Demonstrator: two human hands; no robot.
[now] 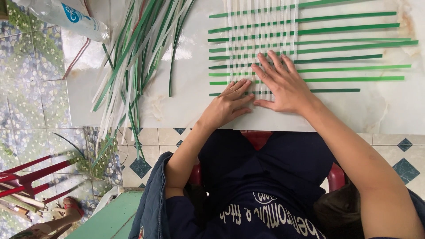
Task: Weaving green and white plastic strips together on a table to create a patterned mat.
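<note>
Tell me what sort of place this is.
Probably a home or small craft workspace: a white table with a half-woven mat of green and white strips, a loose strip bundle, and a patterned tiled floor.

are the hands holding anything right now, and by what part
Nothing is gripped. Both the left hand and right hand lie flat, pressing the near edge of the woven green and white strips.

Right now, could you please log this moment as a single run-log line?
left hand: flat on woven strips | right hand: flat, fingers spread, on weave | loose strips: table's left | bottle: far left
</note>
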